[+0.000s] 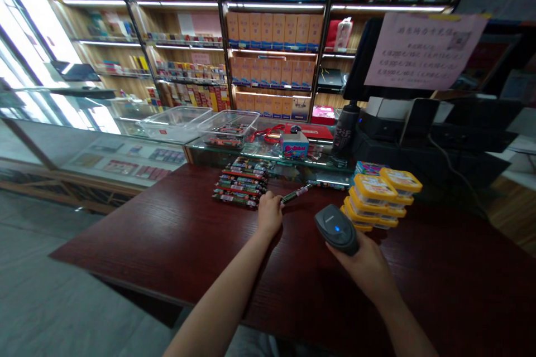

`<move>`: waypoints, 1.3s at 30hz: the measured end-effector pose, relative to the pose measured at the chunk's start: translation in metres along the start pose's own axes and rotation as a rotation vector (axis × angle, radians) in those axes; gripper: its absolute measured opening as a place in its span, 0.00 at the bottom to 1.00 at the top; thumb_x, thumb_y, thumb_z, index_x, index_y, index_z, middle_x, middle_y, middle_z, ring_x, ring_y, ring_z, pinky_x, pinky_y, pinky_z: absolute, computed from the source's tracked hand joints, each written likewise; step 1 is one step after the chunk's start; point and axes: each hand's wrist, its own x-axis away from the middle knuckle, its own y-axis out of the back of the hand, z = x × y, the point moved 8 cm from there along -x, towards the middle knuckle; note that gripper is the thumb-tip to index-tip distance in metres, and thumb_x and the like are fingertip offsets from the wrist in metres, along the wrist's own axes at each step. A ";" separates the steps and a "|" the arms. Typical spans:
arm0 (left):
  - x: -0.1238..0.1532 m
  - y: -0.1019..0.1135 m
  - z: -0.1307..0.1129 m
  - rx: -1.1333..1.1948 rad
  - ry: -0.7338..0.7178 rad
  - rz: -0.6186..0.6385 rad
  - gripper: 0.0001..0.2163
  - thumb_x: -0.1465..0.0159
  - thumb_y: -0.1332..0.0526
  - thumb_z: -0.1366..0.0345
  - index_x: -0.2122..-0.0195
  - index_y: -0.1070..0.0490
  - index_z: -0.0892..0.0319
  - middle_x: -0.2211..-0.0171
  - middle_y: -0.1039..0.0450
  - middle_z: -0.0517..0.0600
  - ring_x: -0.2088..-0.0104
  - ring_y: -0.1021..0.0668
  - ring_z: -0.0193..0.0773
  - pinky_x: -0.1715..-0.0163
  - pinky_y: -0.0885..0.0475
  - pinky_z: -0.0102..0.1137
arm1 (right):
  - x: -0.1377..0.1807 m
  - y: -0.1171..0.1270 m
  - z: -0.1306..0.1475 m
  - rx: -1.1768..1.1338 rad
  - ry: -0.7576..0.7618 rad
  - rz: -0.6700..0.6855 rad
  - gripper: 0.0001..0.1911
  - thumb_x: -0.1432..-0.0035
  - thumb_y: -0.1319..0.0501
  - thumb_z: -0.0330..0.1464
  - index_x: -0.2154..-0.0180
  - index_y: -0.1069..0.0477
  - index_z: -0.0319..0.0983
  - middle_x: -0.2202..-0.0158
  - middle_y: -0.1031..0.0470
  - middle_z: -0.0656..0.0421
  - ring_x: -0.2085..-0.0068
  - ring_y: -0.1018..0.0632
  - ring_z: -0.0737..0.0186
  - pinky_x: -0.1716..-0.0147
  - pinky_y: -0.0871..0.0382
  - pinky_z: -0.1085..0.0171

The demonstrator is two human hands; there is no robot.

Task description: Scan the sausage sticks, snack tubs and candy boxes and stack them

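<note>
- Shelf unit [274, 44]: stands at the back; carries rows of orange boxes, with blue and red ones on top. Box print too small to read.
- Surface [184, 234]: dark red-brown wood grain.
- Screen [359, 61]: at the right rear; bears a pink sign [412, 50] with handwritten Chinese lines. The figures 200, 300 and 500 are legible; a square code sits at the upper right.
- Clear bins [173, 122]: two, side by side on the glass; the right one contains sticks.
- Yellow tubs [372, 189]: stacked at the right; lid labels blurred.
- Pile of wrapped sticks [240, 185]: left of centre; wrapper print illegible.
- Right hand [371, 265]: grasping the scanner.
- Left hand [270, 213]: fingers closed on one end of the wrapped stick.
- Scanner [335, 227]: grey, blue light lit; small marking unreadable.
- Wrapped stick [295, 194]: dark green, between pile and tubs, slanted away from the left hand.
</note>
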 end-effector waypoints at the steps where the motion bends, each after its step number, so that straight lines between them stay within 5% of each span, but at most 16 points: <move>1: 0.000 0.000 0.000 0.002 -0.005 -0.004 0.08 0.40 0.41 0.70 0.60 0.25 0.58 0.64 0.34 0.52 0.60 0.32 0.41 0.59 0.37 0.33 | 0.000 0.000 0.000 0.006 0.001 -0.001 0.19 0.50 0.39 0.43 0.57 0.27 0.42 0.65 0.20 0.55 0.61 0.20 0.54 0.63 0.29 0.62; 9: 0.001 0.000 -0.001 0.013 -0.016 -0.025 0.09 0.40 0.41 0.70 0.60 0.25 0.58 0.64 0.34 0.52 0.60 0.32 0.41 0.58 0.37 0.33 | -0.001 -0.002 0.000 0.111 0.007 0.014 0.19 0.48 0.40 0.41 0.55 0.28 0.42 0.68 0.20 0.56 0.64 0.20 0.56 0.69 0.32 0.65; 15: 0.002 0.002 -0.003 0.019 -0.023 -0.009 0.10 0.40 0.41 0.71 0.59 0.26 0.58 0.63 0.34 0.52 0.59 0.32 0.40 0.57 0.37 0.33 | 0.002 0.002 0.005 0.430 -0.026 -0.040 0.14 0.47 0.40 0.40 0.58 0.28 0.45 0.69 0.21 0.58 0.68 0.21 0.55 0.74 0.38 0.65; 20: 0.008 0.008 -0.013 0.020 -0.093 -0.019 0.11 0.39 0.43 0.71 0.57 0.28 0.56 0.62 0.34 0.51 0.58 0.32 0.40 0.57 0.36 0.33 | 0.010 -0.001 0.008 0.536 0.138 -0.120 0.14 0.46 0.43 0.33 0.56 0.30 0.40 0.64 0.21 0.55 0.64 0.21 0.56 0.69 0.35 0.64; 27: 0.002 0.028 -0.023 -0.054 -0.191 -0.015 0.16 0.37 0.48 0.71 0.51 0.30 0.51 0.59 0.32 0.52 0.57 0.32 0.42 0.57 0.37 0.36 | 0.017 -0.011 -0.001 0.575 0.193 -0.055 0.15 0.45 0.46 0.32 0.55 0.31 0.41 0.59 0.21 0.57 0.64 0.21 0.58 0.68 0.35 0.64; 34: -0.034 0.099 0.036 -0.157 -0.076 -0.167 0.18 0.40 0.47 0.73 0.52 0.28 0.51 0.56 0.30 0.50 0.56 0.32 0.42 0.55 0.37 0.35 | 0.018 -0.015 -0.005 0.549 0.170 -0.013 0.14 0.43 0.46 0.35 0.55 0.32 0.41 0.60 0.22 0.57 0.63 0.21 0.56 0.68 0.35 0.63; 39: -0.027 0.126 0.100 -0.209 0.055 -0.246 0.20 0.43 0.47 0.75 0.52 0.27 0.51 0.57 0.29 0.50 0.58 0.31 0.42 0.55 0.35 0.35 | 0.020 -0.016 -0.002 0.570 0.194 -0.025 0.13 0.43 0.46 0.34 0.56 0.32 0.41 0.61 0.22 0.56 0.65 0.21 0.57 0.69 0.35 0.63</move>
